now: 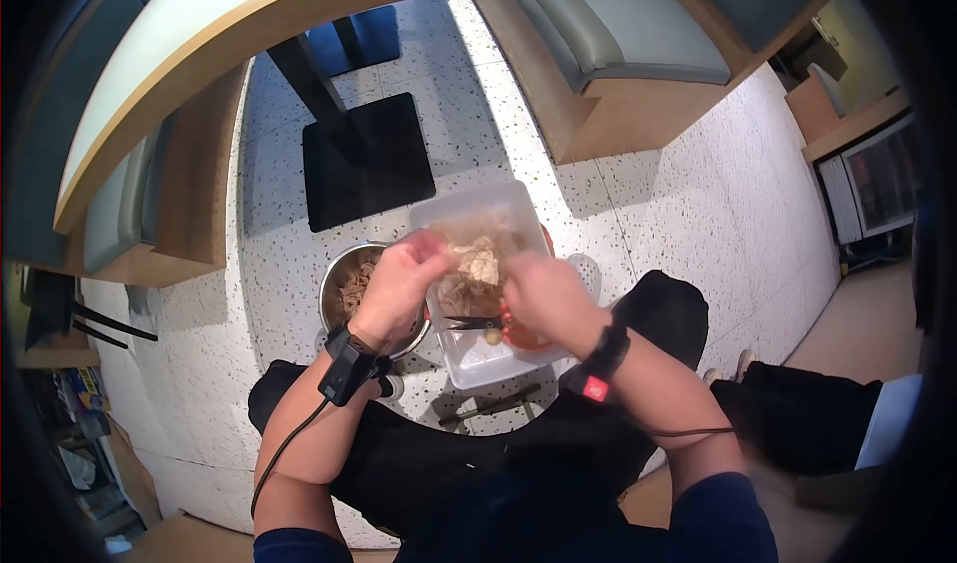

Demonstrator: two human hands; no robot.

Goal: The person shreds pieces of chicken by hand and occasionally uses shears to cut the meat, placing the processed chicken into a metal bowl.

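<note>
Above a translucent plastic tub (483, 372), my left hand (399, 276) pinches the left side of a pale, lumpy piece of food (479, 262). My right hand (551, 294), somewhat blurred, has its fingers curled at the other side of that piece. More pale pieces (461, 294) lie below in the tub. Scissors (477, 322) with dark blades and orange handles lie across it, blades pointing left, the handles partly hidden under my right hand. To the left, partly behind my left wrist, a metal bowl (332, 282) holds brownish pieces (356, 289).
A black table base (369, 159) stands on the speckled floor (653, 209) beyond the tub. Overhead curves a wood-edged table (199, 39). Padded benches (638, 39) flank the space. My knees (663, 314) surround the tub; another person's dark-clothed leg (797, 413) is at right.
</note>
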